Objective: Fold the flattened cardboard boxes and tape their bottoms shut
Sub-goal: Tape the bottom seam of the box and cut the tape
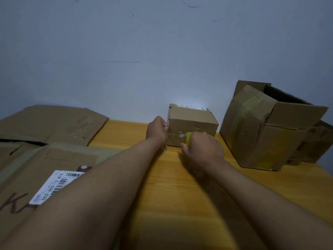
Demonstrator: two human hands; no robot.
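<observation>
Table point(180, 195): wooden top; both forearms reach across it toward the wall.
Flattened cartons point(36, 159): stacked at near left, one bearing a barcode shipping label point(52, 186); a second sheet point(50, 121) lies behind. Judged still to be folded.
Right hand point(203, 148): closed around a yellow tape roll point(188, 139), held against the near face of the small box.
Left hand point(157, 129): fingers curled on the box's left edge, steadying it.
Small box point(191, 125): mid-table near the wall, folded up, lying on its side; the near face shows a taped seam, apparently the bottom.
Technique: keep the flaps butted, draw the tape straight along the seam and press it flat.
Large box point(261, 132): at right, erected, old tape on its side, flaps open; contents cannot be seen.
</observation>
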